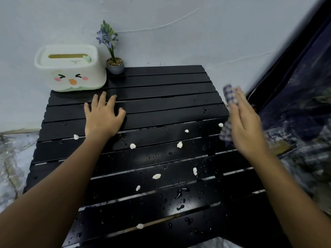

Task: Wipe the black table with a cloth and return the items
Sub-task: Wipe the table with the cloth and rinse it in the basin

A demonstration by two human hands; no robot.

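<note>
The black slatted table (161, 90) fills the middle of the view, wet with droplets and strewn with several small white crumbs (132, 146). My left hand (103, 117) lies flat on the slats, fingers spread, holding nothing. My right hand (245, 129) hovers blurred at the table's right edge with a blue-and-white checked cloth (230, 94) against its palm; the fingers are mostly straight, and the cloth shows above and below them. A white tissue box (71, 68) with a cartoon face and a small potted purple flower (114, 63) stand at the table's far left corner.
A pale wall runs behind the table. Marbled floor shows at the left. A dark patterned surface with a black frame (295, 86) rises close along the right side of the table.
</note>
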